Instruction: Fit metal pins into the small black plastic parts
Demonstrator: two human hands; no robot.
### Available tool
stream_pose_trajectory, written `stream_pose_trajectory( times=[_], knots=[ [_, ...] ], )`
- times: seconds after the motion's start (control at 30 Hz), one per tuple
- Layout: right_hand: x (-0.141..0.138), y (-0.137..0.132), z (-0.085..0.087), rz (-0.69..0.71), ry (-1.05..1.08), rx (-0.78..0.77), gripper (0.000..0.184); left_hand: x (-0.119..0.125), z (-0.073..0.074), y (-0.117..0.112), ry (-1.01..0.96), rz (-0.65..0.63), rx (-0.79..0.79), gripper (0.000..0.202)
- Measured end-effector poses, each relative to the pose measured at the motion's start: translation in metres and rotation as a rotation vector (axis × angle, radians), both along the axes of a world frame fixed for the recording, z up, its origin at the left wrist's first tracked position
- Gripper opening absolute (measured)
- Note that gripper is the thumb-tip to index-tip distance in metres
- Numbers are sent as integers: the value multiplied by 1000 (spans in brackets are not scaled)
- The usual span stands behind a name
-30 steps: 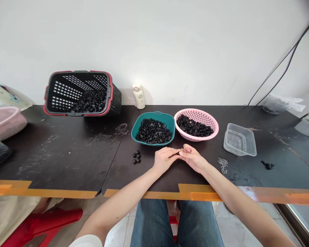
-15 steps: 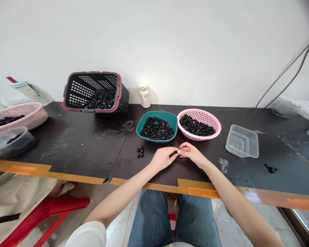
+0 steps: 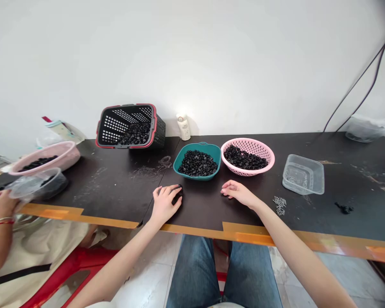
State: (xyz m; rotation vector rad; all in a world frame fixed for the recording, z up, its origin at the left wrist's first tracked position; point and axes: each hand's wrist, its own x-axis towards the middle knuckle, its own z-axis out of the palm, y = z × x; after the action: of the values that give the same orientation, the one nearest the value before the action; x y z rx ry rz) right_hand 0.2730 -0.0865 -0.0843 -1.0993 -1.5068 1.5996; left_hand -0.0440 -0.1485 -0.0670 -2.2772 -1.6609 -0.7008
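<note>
Possibly, half-open left hand [image 3: 164, 204] could scatter black pieces [image 3: 179, 194] before teal basket [image 3: 215, 150] by brushing them; right hand [image 3: 240, 193] loosely curled, both holds unclear.

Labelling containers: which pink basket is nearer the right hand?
The pink basket directly right of the teal tub, just beyond the right hand; the other pink basket sits far left, near the co-worker's hand.
</note>
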Motion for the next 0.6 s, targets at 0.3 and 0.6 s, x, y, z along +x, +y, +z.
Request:
stream_pose_trajectory(
  times=[0.3, 0.6],
  knots=[
    [3, 5, -5, 18, -2, 17, 25, 17, 76, 110, 274, 144, -405, 21],
    [4, 6, -2, -8, -2, 4, 25, 46, 76, 160, 387, 234, -583, 14]
  ],
)
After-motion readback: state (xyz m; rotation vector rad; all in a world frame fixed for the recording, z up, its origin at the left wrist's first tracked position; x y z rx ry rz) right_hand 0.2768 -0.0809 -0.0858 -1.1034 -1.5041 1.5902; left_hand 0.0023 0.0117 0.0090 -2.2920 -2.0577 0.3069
